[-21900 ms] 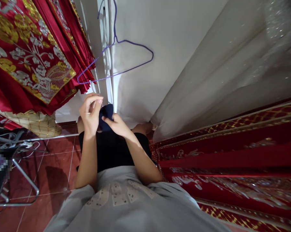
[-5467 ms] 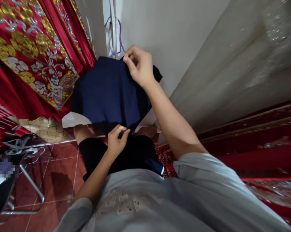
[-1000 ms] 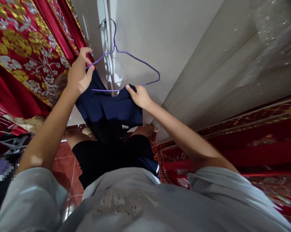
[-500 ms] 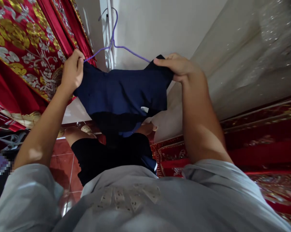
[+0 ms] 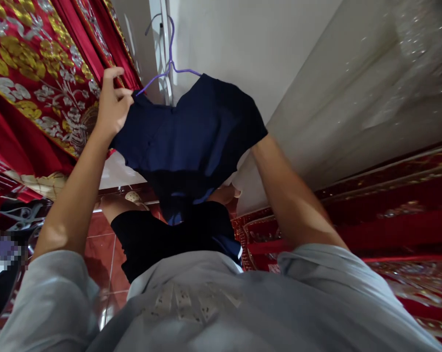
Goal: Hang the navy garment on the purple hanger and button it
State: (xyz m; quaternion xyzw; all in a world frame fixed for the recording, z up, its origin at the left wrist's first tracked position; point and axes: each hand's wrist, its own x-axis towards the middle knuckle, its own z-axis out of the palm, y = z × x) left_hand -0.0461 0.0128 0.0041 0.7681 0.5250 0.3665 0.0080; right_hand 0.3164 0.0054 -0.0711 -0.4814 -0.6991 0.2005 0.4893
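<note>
A navy blue short-sleeved shirt (image 5: 184,137) hangs spread in front of me on a purple hanger (image 5: 171,49), its lower part drooping in dark folds over my black shorts. At the shirt's left shoulder, my left hand (image 5: 113,105) pinches the cloth near the end of the hanger arm, with one finger raised apart. My right forearm (image 5: 283,181) runs up into the shirt's right sleeve. Cloth covers my right hand, so its fingers are hidden. The hanger's right arm disappears under the raised right shoulder of the shirt.
Red cloth with gold and silver decoration (image 5: 30,73) hangs at the left. A pale plastic-like sheet (image 5: 353,98) covers the right side, above red patterned fabric (image 5: 389,210). Behind the hanger is a light wall or panel (image 5: 243,39). Red tiles (image 5: 99,254) cover the floor.
My right hand has gone from gripping the outside of the right shoulder to under the cloth, inside the sleeve. That shoulder has risen over the hanger arm. A left finger has lifted.
</note>
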